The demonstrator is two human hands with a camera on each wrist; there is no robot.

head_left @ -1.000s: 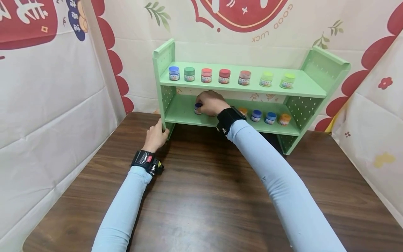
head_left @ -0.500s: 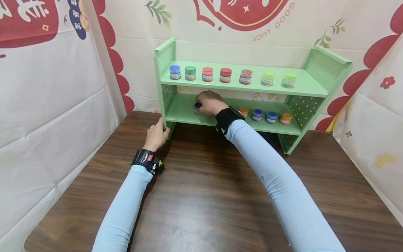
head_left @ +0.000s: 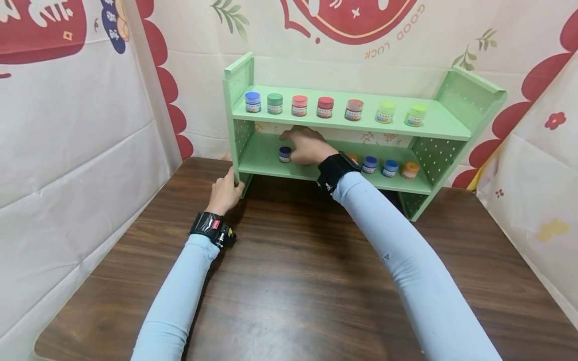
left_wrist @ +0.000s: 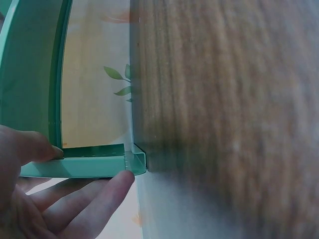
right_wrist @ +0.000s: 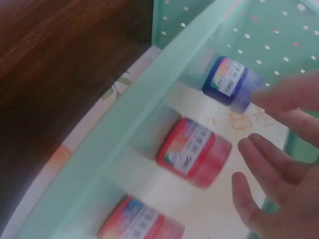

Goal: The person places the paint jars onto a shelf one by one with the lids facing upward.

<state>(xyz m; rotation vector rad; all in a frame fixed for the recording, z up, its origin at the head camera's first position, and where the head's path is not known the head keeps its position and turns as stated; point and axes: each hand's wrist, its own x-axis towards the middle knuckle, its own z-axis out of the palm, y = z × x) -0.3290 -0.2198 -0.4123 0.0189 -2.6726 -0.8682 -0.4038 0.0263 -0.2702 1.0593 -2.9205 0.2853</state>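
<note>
My left hand (head_left: 223, 194) grips the lower left side panel of a green two-tier shelf (head_left: 271, 171). In the left wrist view the thumb lies on one face of the panel edge (left_wrist: 89, 168) and the fingers on the other. Over the lower tier, my right hand (head_left: 309, 145) has its fingers spread beside a dark blue paint jar (head_left: 285, 154), which stands upright at the left. In the right wrist view a fingertip is right at the lid of this blue jar (right_wrist: 230, 82). Two red paint jars, one nearer (right_wrist: 187, 149) and one lower (right_wrist: 134, 221), are hidden behind the hand in the head view.
Along the upper tier stand several paint jars, from a blue one (head_left: 253, 102) to a lime one (head_left: 415, 115). Blue and orange jars, including an orange one (head_left: 410, 170), stand at the lower tier's right. The wooden table (head_left: 289, 271) lies in front; a printed cloth (head_left: 361, 75) hangs behind.
My right hand has let go of the dark blue jar and drawn slightly right, its fingers opening. The jar stays on the lower tier. My left hand keeps its hold on the panel.
</note>
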